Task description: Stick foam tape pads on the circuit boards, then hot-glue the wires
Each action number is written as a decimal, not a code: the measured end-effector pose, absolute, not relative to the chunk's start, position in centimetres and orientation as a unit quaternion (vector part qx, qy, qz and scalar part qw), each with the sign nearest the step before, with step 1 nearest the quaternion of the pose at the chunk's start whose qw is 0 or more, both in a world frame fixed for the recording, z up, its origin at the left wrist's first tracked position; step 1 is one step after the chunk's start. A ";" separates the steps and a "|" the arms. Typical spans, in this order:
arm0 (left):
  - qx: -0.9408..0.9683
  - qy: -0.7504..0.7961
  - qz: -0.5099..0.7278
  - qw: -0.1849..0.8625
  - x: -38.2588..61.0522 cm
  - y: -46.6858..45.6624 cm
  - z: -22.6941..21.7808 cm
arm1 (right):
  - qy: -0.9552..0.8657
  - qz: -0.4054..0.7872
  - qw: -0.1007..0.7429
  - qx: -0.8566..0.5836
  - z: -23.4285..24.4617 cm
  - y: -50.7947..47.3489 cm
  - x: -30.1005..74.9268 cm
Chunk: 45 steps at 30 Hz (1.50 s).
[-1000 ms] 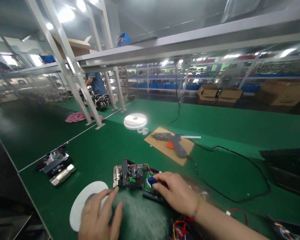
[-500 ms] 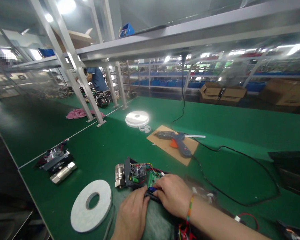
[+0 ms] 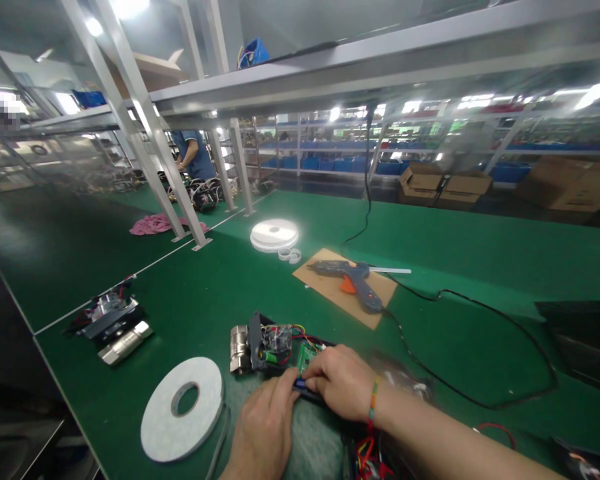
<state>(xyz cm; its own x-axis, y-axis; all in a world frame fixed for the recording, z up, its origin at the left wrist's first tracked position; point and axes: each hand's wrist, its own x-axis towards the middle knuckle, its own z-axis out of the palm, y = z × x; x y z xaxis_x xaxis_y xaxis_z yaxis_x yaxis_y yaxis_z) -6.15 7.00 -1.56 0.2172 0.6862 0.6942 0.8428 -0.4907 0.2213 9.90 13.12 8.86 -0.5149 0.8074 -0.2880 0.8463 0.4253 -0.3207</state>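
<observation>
A black housing lies on the green bench, with a brass-coloured valve body at its left end. Inside it are a clear gearbox-like block, coloured wires and a green circuit board. My right hand pinches a small blue part at the housing's near side, below the board. My left hand grips the near edge of the housing, its fingers close together and their tips beside the blue part. The fingers hide much of that part and the board's lower right.
A roll of white tape lies left of my hands. Beyond, a glue gun rests on cardboard, its black cord looping right. Another valve assembly is at far left. Red wires sit under my right forearm. A person works behind the posts.
The blue part has moved slightly down and left, lower against the housing's near side. My right hand has shifted a little left with it; my left hand has barely moved.
</observation>
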 end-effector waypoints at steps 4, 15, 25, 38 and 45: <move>-0.786 -0.492 -0.365 0.086 -6.2 6.8 -1.4 | 0.820 -0.237 0.044 0.519 8.6 13.5 9.6; -0.801 -0.473 -0.344 0.126 -6.5 6.9 -1.4 | 0.835 -0.231 0.047 0.497 8.9 13.2 9.8; -0.803 -0.477 -0.331 0.135 -6.5 7.0 -1.7 | 0.900 -0.158 0.061 0.402 8.9 12.7 11.6; -0.806 -0.470 -0.334 0.135 -6.5 6.7 -1.5 | 0.923 -0.116 0.093 0.355 9.1 13.2 11.3; -0.742 -0.523 -0.378 0.181 -10.7 7.5 3.5 | 0.925 -0.093 0.064 0.364 9.2 11.0 11.7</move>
<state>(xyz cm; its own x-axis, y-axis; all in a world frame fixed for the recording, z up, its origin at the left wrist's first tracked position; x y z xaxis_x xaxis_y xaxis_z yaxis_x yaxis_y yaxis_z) -10.67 7.53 3.48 0.1666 0.6394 0.7506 0.9133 -0.3871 0.1270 11.74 10.99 9.20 -0.7272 0.6608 -0.1860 0.6845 0.7182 -0.1250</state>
